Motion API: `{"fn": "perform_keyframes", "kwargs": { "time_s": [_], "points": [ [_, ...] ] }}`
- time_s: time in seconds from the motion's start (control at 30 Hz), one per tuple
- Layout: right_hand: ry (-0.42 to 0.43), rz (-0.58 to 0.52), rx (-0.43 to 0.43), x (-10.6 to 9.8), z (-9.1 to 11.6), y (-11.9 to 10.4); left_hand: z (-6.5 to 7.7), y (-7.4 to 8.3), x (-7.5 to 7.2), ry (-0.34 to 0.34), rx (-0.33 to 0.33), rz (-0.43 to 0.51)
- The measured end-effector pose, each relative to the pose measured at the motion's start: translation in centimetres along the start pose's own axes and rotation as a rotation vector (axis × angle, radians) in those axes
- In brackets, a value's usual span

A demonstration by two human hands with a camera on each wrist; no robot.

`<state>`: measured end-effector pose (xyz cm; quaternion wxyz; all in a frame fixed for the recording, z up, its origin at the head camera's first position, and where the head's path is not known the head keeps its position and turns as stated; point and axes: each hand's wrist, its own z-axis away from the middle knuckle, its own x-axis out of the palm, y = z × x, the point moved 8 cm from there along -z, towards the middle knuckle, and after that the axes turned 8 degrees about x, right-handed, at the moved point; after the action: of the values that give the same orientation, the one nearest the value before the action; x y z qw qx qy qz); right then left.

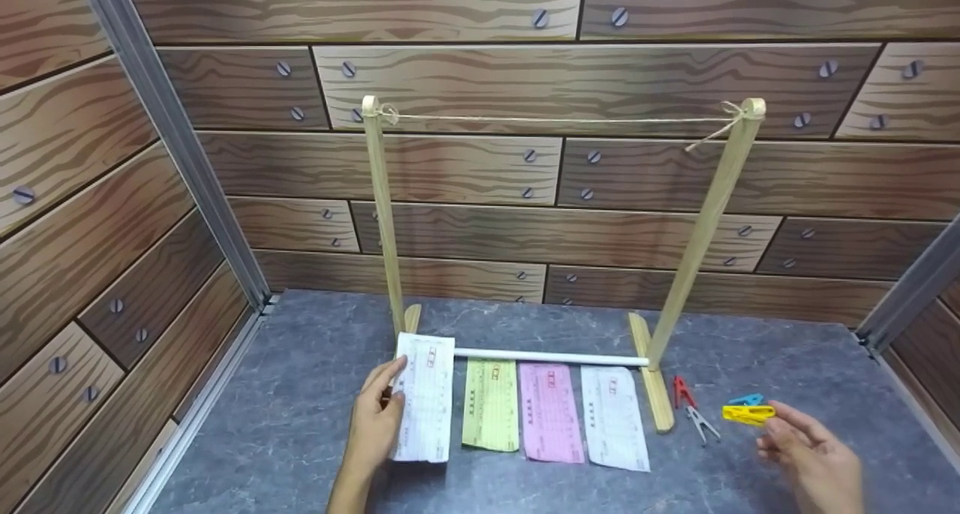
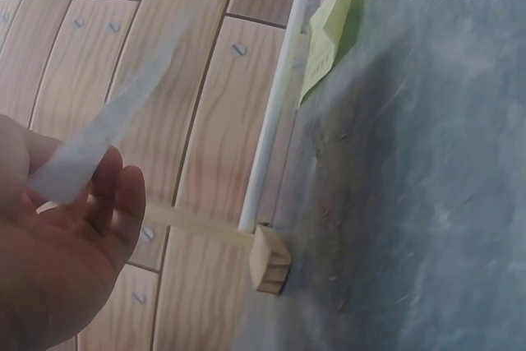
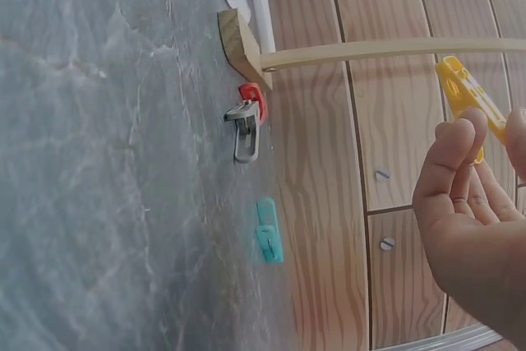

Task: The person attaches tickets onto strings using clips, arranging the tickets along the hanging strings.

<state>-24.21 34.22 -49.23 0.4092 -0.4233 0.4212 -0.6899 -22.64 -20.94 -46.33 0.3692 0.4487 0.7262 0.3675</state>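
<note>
My left hand (image 1: pixel 377 416) pinches a white printed slip (image 1: pixel 424 405) by its left edge, lifted off the tabletop in the left wrist view. In my right hand (image 1: pixel 817 454) a yellow clothespin (image 1: pixel 748 414) is held between thumb and fingers, raised above the table. Beyond it lies a blue clothespin (image 3: pixel 269 230). A red clothespin (image 1: pixel 682 391) and a grey clothespin (image 1: pixel 703 425) lie together to the left of that. Right of the held slip lie a yellow-green slip (image 1: pixel 491 405), a pink slip (image 1: pixel 551 413) and another white slip (image 1: pixel 615 418), side by side.
A wooden frame has a left post (image 1: pixel 384 214), a right post (image 1: pixel 705 236) and a white rod (image 1: pixel 551 356) low between them. A string (image 1: pixel 562 118) is tied across the top. Wooden feet (image 1: pixel 652 379) rest on the grey marbled table (image 1: pixel 247 431); wood-patterned walls (image 1: pixel 465 169) enclose it.
</note>
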Motion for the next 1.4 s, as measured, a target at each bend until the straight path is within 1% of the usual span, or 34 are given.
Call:
{"fn": "perform_keyframes", "kwargs": {
  "time_s": [0.13, 0.23, 0.43, 0.57, 0.7, 0.83, 0.93, 1.07, 1.13, 1.2, 1.27, 1.4],
  "points": [
    [-0.080, -0.019, -0.067, 0.6, 0.3, -0.7, -0.4, 2.6, -0.3, -0.028, 0.039, 0.001],
    [-0.126, -0.029, -0.107, 1.0, 0.6, -1.2, -0.6, 3.5, -0.6, -0.022, 0.080, 0.012],
    [-0.122, -0.038, -0.113, 1.4, 0.7, -2.1, -1.3, 4.9, -1.1, 0.022, 0.196, 0.020],
    [-0.137, -0.059, -0.122, 1.7, 0.8, -2.6, -1.7, 5.7, -1.1, 0.038, 0.240, 0.016],
    [-0.170, -0.061, -0.133, 2.3, 0.9, -3.0, -2.1, 6.1, -1.0, 0.058, 0.261, 0.012],
    [-0.211, -0.064, -0.144, 3.1, 0.9, -3.2, -2.4, 6.3, -1.0, 0.073, 0.260, 0.027],
    [-0.262, -0.079, -0.193, 3.9, 1.1, -3.7, -2.7, 6.5, -1.0, 0.087, 0.248, 0.035],
    [-0.352, -0.100, -0.288, 5.2, 1.6, -4.8, -3.1, 6.9, -1.3, 0.119, 0.238, 0.037],
    [-0.382, -0.098, -0.313, 5.7, 1.7, -5.2, -3.3, 7.0, -1.4, 0.130, 0.236, 0.034],
    [-0.392, -0.090, -0.318, 6.1, 1.8, -5.6, -3.5, 7.2, -1.5, 0.135, 0.235, 0.037],
    [-0.378, -0.071, -0.308, 6.4, 1.8, -5.8, -3.8, 7.5, -1.5, 0.136, 0.241, 0.050],
    [-0.367, -0.057, -0.306, 7.0, 1.9, -6.5, -4.3, 8.2, -1.5, 0.128, 0.278, 0.075]
  ]
}}
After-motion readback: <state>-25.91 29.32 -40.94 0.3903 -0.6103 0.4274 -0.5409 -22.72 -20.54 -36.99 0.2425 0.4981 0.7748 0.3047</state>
